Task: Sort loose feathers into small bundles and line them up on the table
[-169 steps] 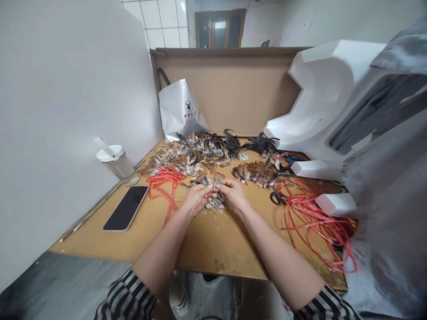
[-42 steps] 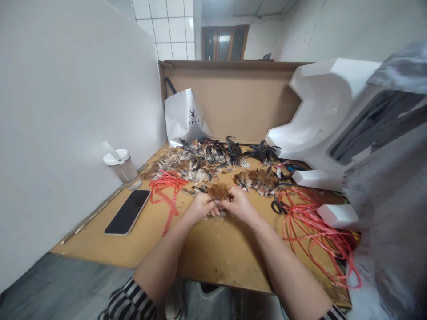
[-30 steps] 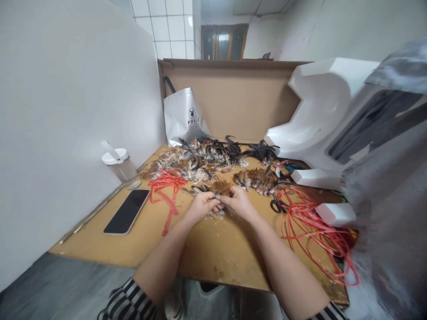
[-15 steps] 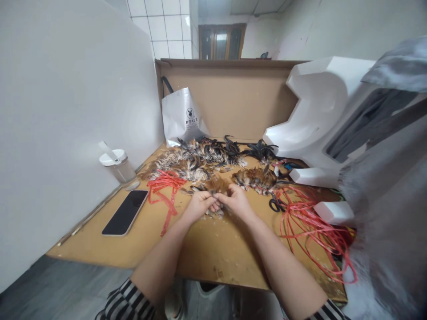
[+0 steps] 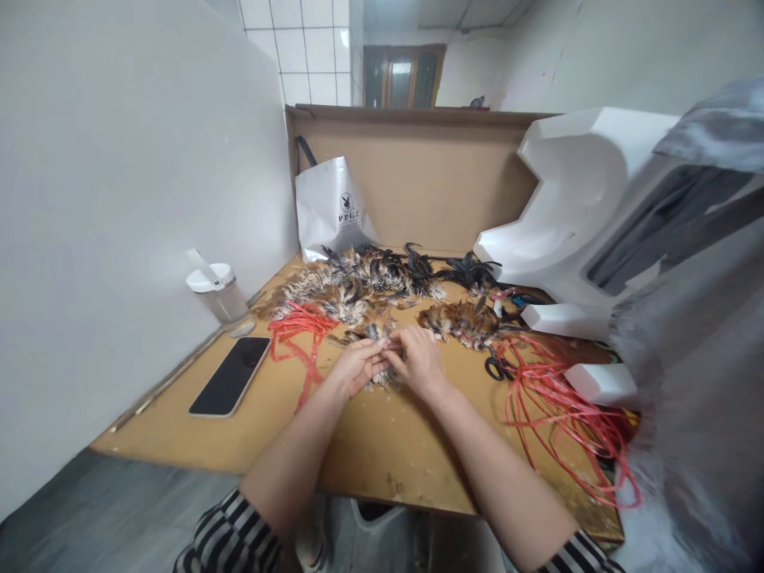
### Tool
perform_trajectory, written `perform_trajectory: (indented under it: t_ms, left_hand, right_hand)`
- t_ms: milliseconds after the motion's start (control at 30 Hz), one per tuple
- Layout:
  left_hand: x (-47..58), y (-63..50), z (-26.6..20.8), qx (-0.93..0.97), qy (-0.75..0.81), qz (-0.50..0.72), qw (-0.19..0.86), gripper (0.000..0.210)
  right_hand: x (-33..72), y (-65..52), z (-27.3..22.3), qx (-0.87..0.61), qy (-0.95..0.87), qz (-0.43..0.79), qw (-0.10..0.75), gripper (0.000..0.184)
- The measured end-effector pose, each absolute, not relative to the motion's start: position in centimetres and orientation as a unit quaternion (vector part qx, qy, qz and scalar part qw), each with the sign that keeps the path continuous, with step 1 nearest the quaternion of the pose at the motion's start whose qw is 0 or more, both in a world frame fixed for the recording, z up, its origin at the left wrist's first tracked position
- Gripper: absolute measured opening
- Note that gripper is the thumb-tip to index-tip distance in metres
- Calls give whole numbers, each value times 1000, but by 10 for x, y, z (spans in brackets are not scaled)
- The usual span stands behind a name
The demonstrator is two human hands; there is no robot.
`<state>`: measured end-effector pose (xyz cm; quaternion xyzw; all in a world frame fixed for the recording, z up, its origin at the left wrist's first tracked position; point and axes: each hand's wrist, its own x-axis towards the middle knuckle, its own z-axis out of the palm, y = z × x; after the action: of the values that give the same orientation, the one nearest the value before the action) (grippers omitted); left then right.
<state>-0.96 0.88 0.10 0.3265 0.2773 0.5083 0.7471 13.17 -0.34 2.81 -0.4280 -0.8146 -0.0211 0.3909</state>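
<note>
My left hand [image 5: 359,366] is closed in a pinch on feathers at the middle of the table. Against its fingertips, my right hand [image 5: 420,360] pinches at the same spot, the fingers bent downward; the grip itself is partly hidden. Loose grey-brown feathers [image 5: 387,379] show just under the fingers. Behind my hands spreads a long pile of brown, white and black feathers [image 5: 340,293]. A separate bundle of brown feathers [image 5: 462,321] lies to the right of my right hand, with a black feather bunch [image 5: 469,270] farther back.
Red plastic string lies left [image 5: 302,322] and in a tangle right [image 5: 555,398], beside black-handled scissors [image 5: 496,366]. A phone [image 5: 231,377] and a lidded cup [image 5: 220,296] stand left. A silver bag [image 5: 330,208] leans at the back; white foam [image 5: 573,191] rises right.
The brown feathers that fanned up above my hands no longer show there. My right hand has turned, its fingers now bent over the left fingertips. The view has shifted slightly.
</note>
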Motion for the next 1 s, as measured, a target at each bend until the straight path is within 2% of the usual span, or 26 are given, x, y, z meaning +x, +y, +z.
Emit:
perform_trajectory:
  t_ms: [133,267,433,600,767,900,1000]
  left_hand:
    - [-7,6,2,361,277,500,737,15]
    - [-6,4,4,418,274,499,708,21]
    - [-6,8,4,524,350,512,584,25]
    - [-8,9,6,579,338,532,517,27]
    - [-8,6,9,607,357,515,490,24]
    - [-9,8,11,570,352,509,541,25]
    - [-14,12,13,479,362,553,578,25]
  right_hand:
    - [132,-4,29,-432,-818,-74,372,12]
    - [134,-4,27,-426,-811,-88,392,13]
    - [136,-4,25,-426,-790,-67,436,13]
    - [133,-8,31,-398,-760,118,500,9]
    - [132,-3,25,-344,-689,318,552,16]
    - [136,8,15,-388,-596,396,581,24]
    - [148,20,11,-458,-534,404,584,28]
